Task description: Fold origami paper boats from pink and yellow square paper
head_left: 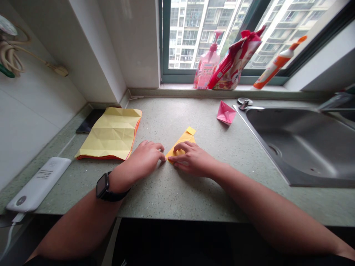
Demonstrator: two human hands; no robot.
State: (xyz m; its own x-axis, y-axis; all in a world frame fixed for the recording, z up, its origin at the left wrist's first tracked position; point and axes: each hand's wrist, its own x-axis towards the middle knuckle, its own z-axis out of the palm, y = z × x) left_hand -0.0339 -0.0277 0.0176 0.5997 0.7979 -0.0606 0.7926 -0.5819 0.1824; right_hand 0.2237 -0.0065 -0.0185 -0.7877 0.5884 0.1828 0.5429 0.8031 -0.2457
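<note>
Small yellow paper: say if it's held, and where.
The right hand touches the small paper at its near-left corner, the left hand close by; whether either pinches it cannot be told.

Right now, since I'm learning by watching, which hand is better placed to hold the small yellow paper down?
Probably the right hand: it already lies over the small yellow paper, while the left hand is beside it, only its fingertips near one corner.

From my end, one head-worn view: looks forward and down across the counter (172,111), close in, left hand (148,157) and right hand (195,159) near mid-frame; window (230,18) cut at top, sink (299,140) at right.
</note>
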